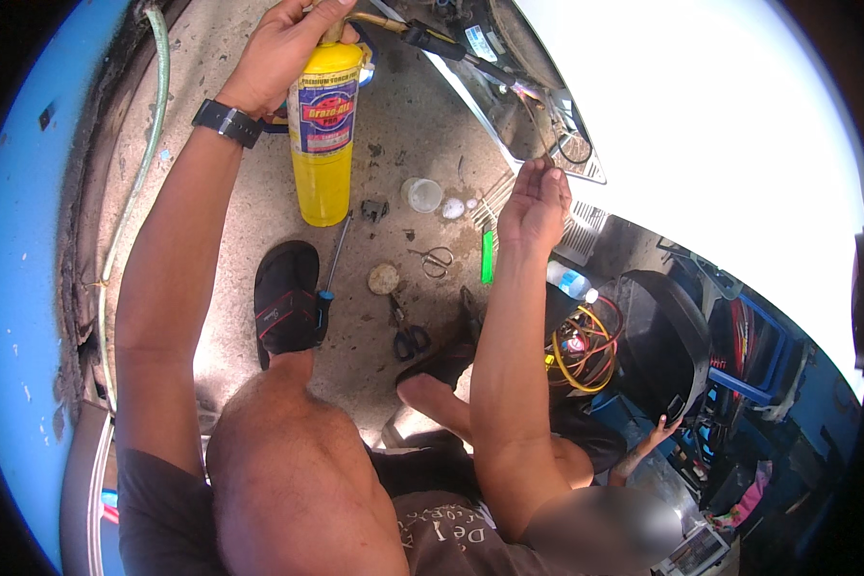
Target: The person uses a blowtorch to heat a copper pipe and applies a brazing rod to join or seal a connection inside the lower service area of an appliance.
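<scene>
My left hand (280, 58), with a dark watch on its wrist, is closed around the valve end of a hand torch. The torch's yellow gas cylinder (322, 187) hangs below it, and its brass tube (379, 21) reaches right, toward dark pipework (442, 43). A small bright glow (525, 91) shows inside the opening of a white machine body. In my right hand (536, 206), the fingertips pinch a thin rod (541, 134) that points up at the glow. Its far tip is hard to make out.
On the concrete floor lie a screwdriver (326, 298), scissors (438, 261), pliers (411, 338), a white cup (422, 195) and a green strip (488, 257). Coloured hoses (586, 360) and a water bottle (571, 281) are right. Another person's hand (660, 434) touches a black case (658, 331).
</scene>
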The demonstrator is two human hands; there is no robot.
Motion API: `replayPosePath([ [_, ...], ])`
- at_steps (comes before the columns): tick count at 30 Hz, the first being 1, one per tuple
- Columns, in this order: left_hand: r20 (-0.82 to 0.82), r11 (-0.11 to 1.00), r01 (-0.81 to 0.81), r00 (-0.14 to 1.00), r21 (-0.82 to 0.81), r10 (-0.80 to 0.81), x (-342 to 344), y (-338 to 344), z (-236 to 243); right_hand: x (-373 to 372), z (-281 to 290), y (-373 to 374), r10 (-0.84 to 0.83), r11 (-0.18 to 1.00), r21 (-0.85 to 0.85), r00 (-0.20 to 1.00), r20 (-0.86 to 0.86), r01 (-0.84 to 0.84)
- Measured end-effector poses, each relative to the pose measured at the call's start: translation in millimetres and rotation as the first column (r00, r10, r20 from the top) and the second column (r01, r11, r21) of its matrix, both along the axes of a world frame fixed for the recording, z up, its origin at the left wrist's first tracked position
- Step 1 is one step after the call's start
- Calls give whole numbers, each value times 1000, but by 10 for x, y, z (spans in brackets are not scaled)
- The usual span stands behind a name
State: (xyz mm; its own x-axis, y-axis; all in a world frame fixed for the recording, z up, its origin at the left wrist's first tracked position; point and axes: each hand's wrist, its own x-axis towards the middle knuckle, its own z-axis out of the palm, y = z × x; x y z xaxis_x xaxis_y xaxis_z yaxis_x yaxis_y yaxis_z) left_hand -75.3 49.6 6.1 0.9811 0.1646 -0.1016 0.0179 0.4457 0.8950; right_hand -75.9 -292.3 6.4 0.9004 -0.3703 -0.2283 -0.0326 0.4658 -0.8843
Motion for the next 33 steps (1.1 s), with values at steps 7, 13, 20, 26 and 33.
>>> replayPosePath([
  [7,-3,999,-20,1000,32,20,0,-3,21,51,-2,-39,-22,1000,6,999,28,22],
  [13,-4,999,-14,1000,33,14,-4,-14,35,86,65,30,-53,999,-6,998,-16,53],
  [20,17,1000,1,1000,-7,0,-9,-14,25,68,26,23,-25,1000,5,1000,-11,25],
  [26,-3,1000,5,1000,-8,-5,13,-24,14,90,12,-19,-27,998,61,998,-52,31],
  [33,21,999,4,1000,-46,-3,16,-31,4,78,20,-20,-50,999,-17,997,-53,49],
])
